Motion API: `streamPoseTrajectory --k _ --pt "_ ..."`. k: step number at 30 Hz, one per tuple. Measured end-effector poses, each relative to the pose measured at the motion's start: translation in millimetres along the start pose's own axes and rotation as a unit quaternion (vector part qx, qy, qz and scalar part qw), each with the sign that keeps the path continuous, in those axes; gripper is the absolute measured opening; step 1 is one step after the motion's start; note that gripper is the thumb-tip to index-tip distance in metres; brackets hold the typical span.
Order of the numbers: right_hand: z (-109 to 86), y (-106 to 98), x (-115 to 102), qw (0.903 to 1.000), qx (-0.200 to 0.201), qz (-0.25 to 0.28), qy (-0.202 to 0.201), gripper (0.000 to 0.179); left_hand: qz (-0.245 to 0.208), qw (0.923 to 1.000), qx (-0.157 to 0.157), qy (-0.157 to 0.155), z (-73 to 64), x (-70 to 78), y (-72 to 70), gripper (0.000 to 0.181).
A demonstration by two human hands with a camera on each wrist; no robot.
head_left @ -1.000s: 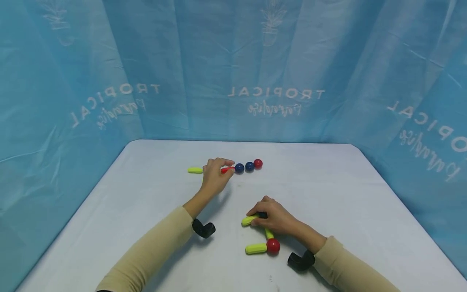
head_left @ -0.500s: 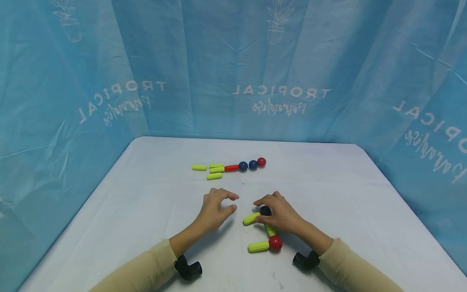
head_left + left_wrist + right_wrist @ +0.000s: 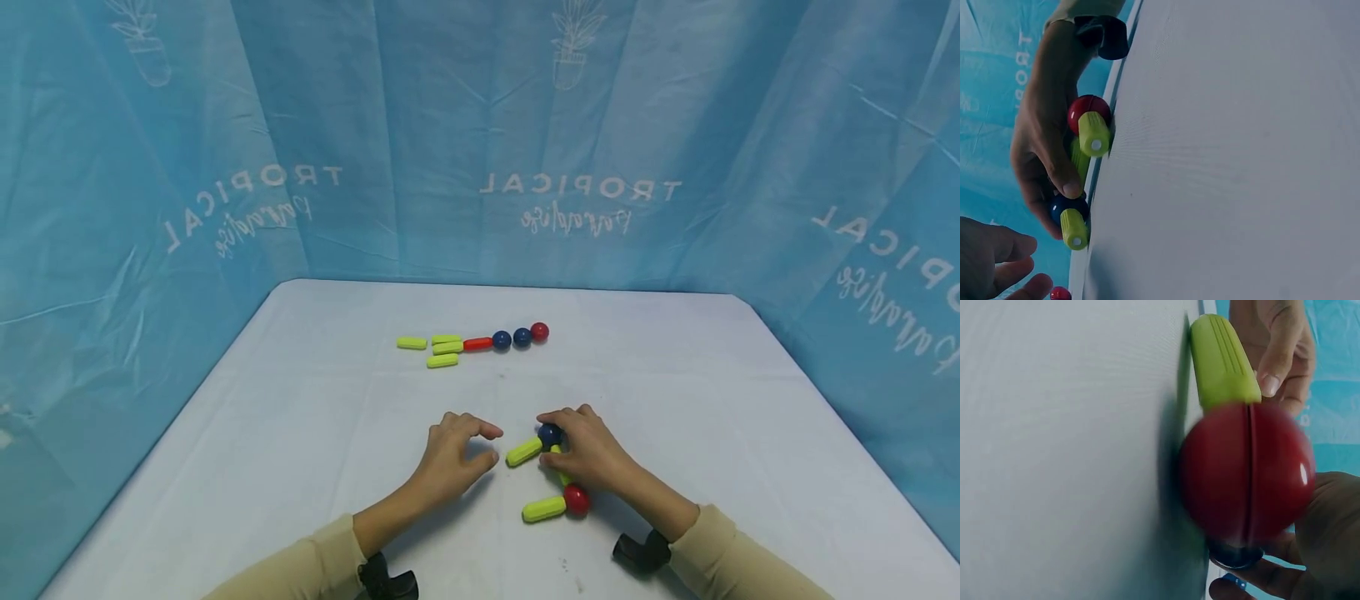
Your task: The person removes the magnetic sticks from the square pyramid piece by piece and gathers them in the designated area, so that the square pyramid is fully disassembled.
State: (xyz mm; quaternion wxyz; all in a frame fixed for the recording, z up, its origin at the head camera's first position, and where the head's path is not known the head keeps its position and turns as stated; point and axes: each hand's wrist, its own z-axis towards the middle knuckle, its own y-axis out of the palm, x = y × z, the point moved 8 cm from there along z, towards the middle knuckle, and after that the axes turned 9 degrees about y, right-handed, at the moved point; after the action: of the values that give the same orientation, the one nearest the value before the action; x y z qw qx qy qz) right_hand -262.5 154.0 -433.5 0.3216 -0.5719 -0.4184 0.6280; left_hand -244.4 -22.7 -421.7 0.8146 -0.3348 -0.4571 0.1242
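Observation:
On the white table, my right hand [image 3: 588, 450] pinches the dark blue ball [image 3: 550, 435] of a joined piece between thumb and fingers. One yellow-green rod [image 3: 523, 452] sticks out left from that ball. Another yellow-green rod [image 3: 1222, 359] leaves the red ball [image 3: 577, 500] at the near end, also leftward. A third rod [image 3: 1080, 159] links the two balls, partly covered by my right hand. My left hand [image 3: 452, 458] hovers left of the piece, thumb and fingers apart and holding nothing. Pale round tips show on the rod ends in the left wrist view.
Farther back lie several loose yellow-green rods [image 3: 442, 361], a red rod [image 3: 477, 343], two blue balls [image 3: 502, 340] and a red ball [image 3: 539, 332], roughly in a row. A blue printed curtain [image 3: 480, 233] surrounds the table [image 3: 675, 375].
My left hand has left the red rod at the back row and come back toward me, beside the piece. The held piece has shifted slightly right, with my right hand still on it.

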Motion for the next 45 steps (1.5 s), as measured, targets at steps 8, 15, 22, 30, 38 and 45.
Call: streamPoseTrajectory --k 8,15,22,30,38,45 --pt "-2.9 -2.1 -1.5 0.9992 0.016 0.002 -0.035 0.044 0.005 0.9999 -0.015 -0.002 -1.1 -2.9 10.3 0.026" --pt "-1.4 -3.0 -5.2 0.9961 0.042 -0.011 -0.076 0.040 0.013 0.9997 -0.022 0.001 0.9 -3.5 16.8 0.031" --pt "-1.2 -5.3 -10.5 0.9916 0.076 -0.034 -0.099 0.040 0.024 0.9993 -0.029 -0.001 3.3 -2.6 18.9 0.033" --pt "-2.0 -5.5 -12.7 0.9910 0.077 -0.022 -0.107 0.040 0.021 0.9994 -0.027 -0.004 4.4 -4.8 16.4 0.034" --pt "-3.7 -1.0 -15.9 0.9903 0.048 -0.008 -0.130 0.042 0.006 0.9999 -0.008 -0.011 5.1 -12.6 11.6 0.022" --pt "-8.1 2.5 -23.8 0.9860 0.029 -0.054 -0.156 0.043 0.016 0.9999 -0.001 -0.002 3.8 -13.2 8.0 0.020"
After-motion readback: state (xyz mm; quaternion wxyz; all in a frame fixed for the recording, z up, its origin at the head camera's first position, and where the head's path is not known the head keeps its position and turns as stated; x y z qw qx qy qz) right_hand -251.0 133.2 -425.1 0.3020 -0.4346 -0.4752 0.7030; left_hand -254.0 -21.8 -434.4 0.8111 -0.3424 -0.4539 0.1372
